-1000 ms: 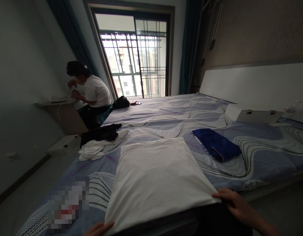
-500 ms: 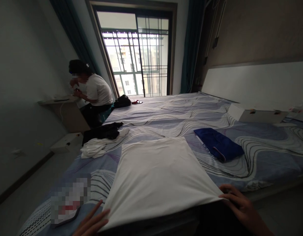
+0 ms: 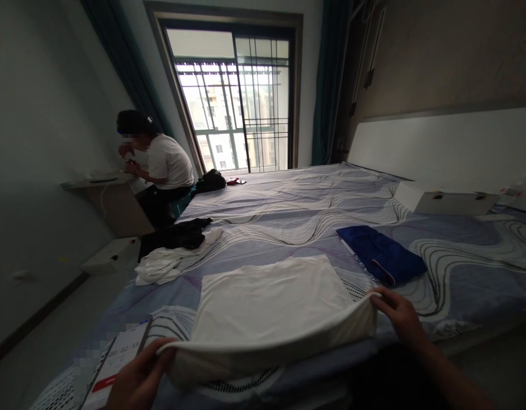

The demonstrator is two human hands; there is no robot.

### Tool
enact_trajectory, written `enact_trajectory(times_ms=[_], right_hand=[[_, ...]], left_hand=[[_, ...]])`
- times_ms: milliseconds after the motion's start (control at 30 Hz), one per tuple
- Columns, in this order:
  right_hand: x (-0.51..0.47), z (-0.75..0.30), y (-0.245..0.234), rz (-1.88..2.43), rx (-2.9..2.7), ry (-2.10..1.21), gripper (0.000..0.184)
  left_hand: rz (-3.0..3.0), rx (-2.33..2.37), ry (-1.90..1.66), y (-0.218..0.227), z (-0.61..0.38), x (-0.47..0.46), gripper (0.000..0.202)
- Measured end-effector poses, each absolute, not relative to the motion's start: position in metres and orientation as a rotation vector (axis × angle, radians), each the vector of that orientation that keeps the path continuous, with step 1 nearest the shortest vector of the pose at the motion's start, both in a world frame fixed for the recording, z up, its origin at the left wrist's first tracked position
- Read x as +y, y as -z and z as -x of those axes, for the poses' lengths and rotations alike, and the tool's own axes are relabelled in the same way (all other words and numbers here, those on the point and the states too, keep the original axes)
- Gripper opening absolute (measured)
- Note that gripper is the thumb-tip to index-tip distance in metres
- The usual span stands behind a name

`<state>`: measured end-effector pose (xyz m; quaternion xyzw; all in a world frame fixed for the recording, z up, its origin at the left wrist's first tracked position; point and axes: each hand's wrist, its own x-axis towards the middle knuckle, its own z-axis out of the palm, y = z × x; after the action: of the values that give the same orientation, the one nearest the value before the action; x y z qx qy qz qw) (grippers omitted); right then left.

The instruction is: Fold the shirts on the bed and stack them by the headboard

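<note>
A white garment (image 3: 266,299), perhaps a T-shirt, lies spread at the near edge of the bed, its near side lifted off the sheet. My left hand (image 3: 143,370) pinches its near left corner between thumb and fingers. At the near right corner, my right hand (image 3: 397,316) grips the fabric the same way. The lifted edge sags between both hands. A folded blue garment (image 3: 380,254) rests right of the white one, beyond my right hand. Beside my left hand is a phone (image 3: 117,364) with a timer on its screen, partly covered by that hand and partly blurred.
The patterned bed sheet (image 3: 284,228) stretches to the window. Crumpled white cloth (image 3: 160,266) and black cloth (image 3: 177,234) lie at the left edge. A white box (image 3: 451,200) sits on the bed at right. Another person (image 3: 164,162) sits at a desk (image 3: 113,208), far left.
Both hands have lifted the near edge of the white garment and moved it away from me. My left hand has gone from lying on the corner to pinching it.
</note>
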<state>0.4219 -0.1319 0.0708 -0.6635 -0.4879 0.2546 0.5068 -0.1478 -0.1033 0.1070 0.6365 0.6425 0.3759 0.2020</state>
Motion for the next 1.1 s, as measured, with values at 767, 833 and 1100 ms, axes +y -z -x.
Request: enact_trajectory(times_ms=[767, 833, 1100], right_hand=[[0.076, -0.43, 0.007, 1.572, -1.109, -0.75, 0.042], [0.083, -0.431, 0.009, 1.626, -1.136, -0.703, 0.041], [0.093, -0.433, 0.013, 1.776, -1.126, -0.633, 0.048]], left_hand=[[-1.317, 1.7, -1.254, -0.036, 0.12, 0.104, 0.047], [-1.336, 1.738, -1.23, -0.031, 0.118, 0.11, 0.046], [-1.185, 1.692, -1.188, -0.03, 0.118, 0.121, 0.053]])
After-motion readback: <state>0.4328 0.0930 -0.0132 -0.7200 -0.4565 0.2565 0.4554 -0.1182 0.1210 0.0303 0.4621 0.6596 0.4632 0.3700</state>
